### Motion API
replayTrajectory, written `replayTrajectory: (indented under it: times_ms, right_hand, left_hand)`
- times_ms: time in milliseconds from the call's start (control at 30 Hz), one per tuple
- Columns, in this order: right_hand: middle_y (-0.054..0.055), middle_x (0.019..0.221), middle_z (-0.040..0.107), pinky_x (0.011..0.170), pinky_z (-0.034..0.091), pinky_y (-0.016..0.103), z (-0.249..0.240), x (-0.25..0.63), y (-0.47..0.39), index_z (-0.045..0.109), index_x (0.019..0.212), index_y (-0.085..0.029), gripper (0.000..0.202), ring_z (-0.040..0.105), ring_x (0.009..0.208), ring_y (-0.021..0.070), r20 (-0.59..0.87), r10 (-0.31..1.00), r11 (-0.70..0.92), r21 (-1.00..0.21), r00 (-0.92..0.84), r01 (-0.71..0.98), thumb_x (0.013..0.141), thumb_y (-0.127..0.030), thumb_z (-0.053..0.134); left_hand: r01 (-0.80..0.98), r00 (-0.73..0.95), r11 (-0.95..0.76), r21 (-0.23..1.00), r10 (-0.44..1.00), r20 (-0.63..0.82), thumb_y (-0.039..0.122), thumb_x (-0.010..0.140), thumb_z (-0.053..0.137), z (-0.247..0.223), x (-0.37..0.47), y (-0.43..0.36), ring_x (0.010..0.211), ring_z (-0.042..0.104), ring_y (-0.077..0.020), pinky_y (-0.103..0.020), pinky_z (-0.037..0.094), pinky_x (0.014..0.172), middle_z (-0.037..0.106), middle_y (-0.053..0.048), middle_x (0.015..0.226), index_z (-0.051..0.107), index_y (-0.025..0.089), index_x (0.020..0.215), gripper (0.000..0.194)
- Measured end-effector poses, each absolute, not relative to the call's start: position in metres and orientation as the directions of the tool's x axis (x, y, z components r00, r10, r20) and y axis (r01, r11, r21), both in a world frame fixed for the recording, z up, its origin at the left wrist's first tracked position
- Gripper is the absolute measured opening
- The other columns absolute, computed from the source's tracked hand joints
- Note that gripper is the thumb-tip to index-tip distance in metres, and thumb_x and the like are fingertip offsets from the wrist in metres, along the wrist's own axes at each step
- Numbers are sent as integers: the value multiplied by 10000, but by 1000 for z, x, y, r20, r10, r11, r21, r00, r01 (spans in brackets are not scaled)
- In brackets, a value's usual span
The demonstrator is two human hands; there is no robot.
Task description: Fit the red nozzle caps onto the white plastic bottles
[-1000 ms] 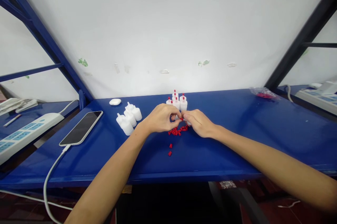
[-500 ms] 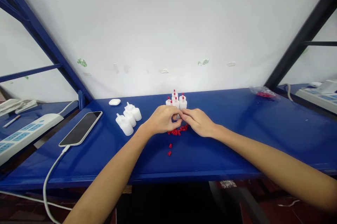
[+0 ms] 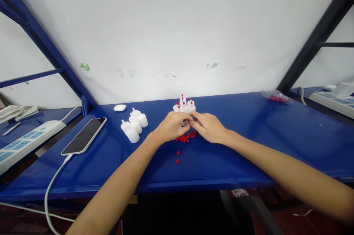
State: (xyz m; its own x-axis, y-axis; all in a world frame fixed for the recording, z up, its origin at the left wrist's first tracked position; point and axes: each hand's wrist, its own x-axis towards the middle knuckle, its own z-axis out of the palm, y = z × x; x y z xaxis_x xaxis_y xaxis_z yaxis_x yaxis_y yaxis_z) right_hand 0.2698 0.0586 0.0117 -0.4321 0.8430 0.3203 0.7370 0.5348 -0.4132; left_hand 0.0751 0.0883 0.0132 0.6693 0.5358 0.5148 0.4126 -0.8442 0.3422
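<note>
From where I sit, I can see about half of the work looks done, though that is my guess. A bunch of small white plastic bottles with red caps on their thin tips (image 3: 191,107) stands upright at the back of the shiny blue table (image 3: 235,161), just behind the hands. I count about seven red tops, but the hands hide part of the bunch. More small white plastic bottles with bare tips (image 3: 132,134) stand close together over on the left, and I see no red on any of them, so those look left to do. A little pile of loose red plastic caps (image 3: 183,139) lies just in front of the capped bottles, and two more red caps (image 3: 177,161) lie nearer to me. There is also a clear plastic bag with red bits in it (image 3: 277,97) at the back right. My left hand (image 3: 172,126) is curled round, and my right hand (image 3: 209,128) is bent over, with their fingertips together. I can't tell if they pinch anything, because the fingers cover that spot.
</note>
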Motion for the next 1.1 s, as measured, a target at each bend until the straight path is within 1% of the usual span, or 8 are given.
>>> replayTrajectory:
  times_ms: [100, 200, 333, 467, 600, 667, 833, 1100]
  right_hand:
    - [22, 852, 694, 648, 344, 283, 9, 271, 60, 577, 994, -223, 226, 607, 722, 191, 335, 834, 551, -453, -439, 701, 1000, -359, 397]
    - [26, 857, 700, 663, 367, 289, 7, 272, 63, 591, 1047, -220, 257, 617, 733, 197, 343, 833, 554, -508, -435, 659, 994, -379, 395]
    - [-2, 728, 655, 629, 365, 290, 7, 270, 64, 549, 1021, -215, 176, 583, 621, 185, 376, 852, 523, -566, -365, 638, 931, -305, 428]
    - [-56, 618, 569, 582, 331, 280, 10, 267, 61, 444, 1016, -235, 179, 518, 522, 173, 410, 843, 536, -588, -348, 606, 837, -223, 452]
    - [-79, 576, 514, 564, 314, 274, 9, 268, 59, 394, 1014, -249, 178, 452, 481, 168, 408, 840, 543, -606, -359, 581, 843, -227, 437]
    - [-67, 613, 546, 578, 332, 275, 7, 269, 59, 396, 1074, -247, 179, 482, 502, 173, 413, 830, 558, -618, -375, 555, 905, -295, 428]
    - [-50, 629, 549, 605, 352, 282, 4, 274, 66, 417, 1240, -238, 374, 533, 552, 189, 427, 831, 554, -589, -355, 588, 984, -506, 364]
    - [-79, 563, 496, 592, 314, 264, 1, 272, 70, 511, 1088, -249, 195, 475, 520, 152, 377, 868, 494, -590, -323, 639, 978, -377, 413]
  left_hand:
    - [381, 641, -846, 373, 533, 552, 118, 824, 598, 12, 77, 87, 714, 651, -123, -231, 502, 701, 726, -9, 844, 690, 179, 936, 158]
    - [332, 622, -847, 414, 527, 579, 89, 831, 564, 11, 80, 85, 736, 639, -107, -223, 515, 720, 715, 1, 912, 635, 205, 1156, 352]
    - [333, 629, -880, 338, 474, 616, 114, 834, 581, 11, 83, 81, 802, 620, -132, -261, 514, 766, 684, -23, 1006, 526, 209, 1308, 487]
    - [396, 641, -889, 228, 446, 625, 185, 857, 601, 11, 83, 79, 869, 612, -175, -293, 504, 778, 645, -52, 1002, 582, 189, 1170, 314]
    - [388, 677, -891, 236, 450, 583, 210, 898, 566, 9, 84, 79, 877, 614, -178, -291, 502, 761, 622, -70, 1040, 623, 196, 1068, 180]
    - [374, 677, -886, 275, 463, 572, 205, 925, 531, 8, 84, 80, 872, 608, -172, -297, 502, 784, 618, -67, 1029, 625, 196, 1058, 163]
    - [431, 588, -849, 306, 522, 618, 246, 990, 462, 13, 78, 85, 865, 579, -172, -309, 482, 810, 601, -52, 992, 584, 191, 1029, 140]
    - [688, 522, -720, 97, 583, 623, 295, 1000, 440, 13, 64, 102, 939, 551, -221, -373, 475, 866, 530, -90, 1067, 589, 178, 1067, 201]
